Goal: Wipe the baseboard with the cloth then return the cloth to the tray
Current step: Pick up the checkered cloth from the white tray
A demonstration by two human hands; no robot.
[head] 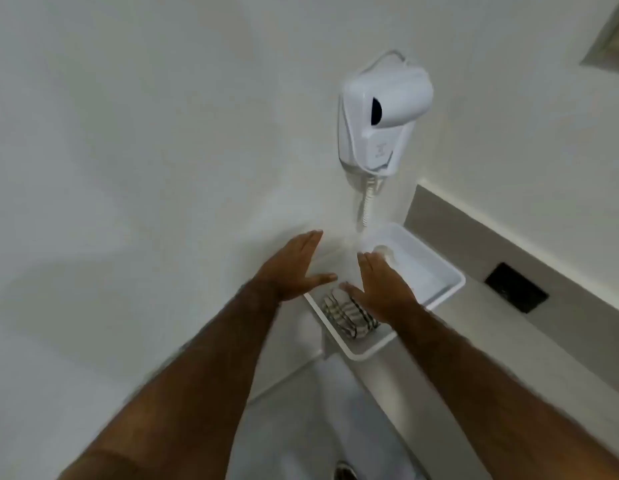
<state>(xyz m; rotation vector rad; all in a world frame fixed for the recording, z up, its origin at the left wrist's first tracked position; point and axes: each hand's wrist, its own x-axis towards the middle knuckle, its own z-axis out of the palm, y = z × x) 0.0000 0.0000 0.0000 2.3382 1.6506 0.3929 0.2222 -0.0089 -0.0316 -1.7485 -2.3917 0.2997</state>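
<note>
A striped grey-and-white cloth [346,315] lies bunched in the near end of a white rectangular tray [439,289] on a counter by the wall. My right hand [380,289] hovers flat just above the cloth, fingers straight and apart, holding nothing. My left hand [294,268] is stretched out flat to the left of the tray, close to the white wall, thumb pointing toward the tray, also empty. The baseboard [283,379] runs along the foot of the wall, below my left forearm.
A white wall-mounted hair dryer [380,112] with a coiled cord [365,206] hangs above the tray. A pale counter [481,341] runs to the right with a dark socket plate [515,287] on its backsplash. Grey floor [301,427] lies below, with a shoe [346,472] at the bottom edge.
</note>
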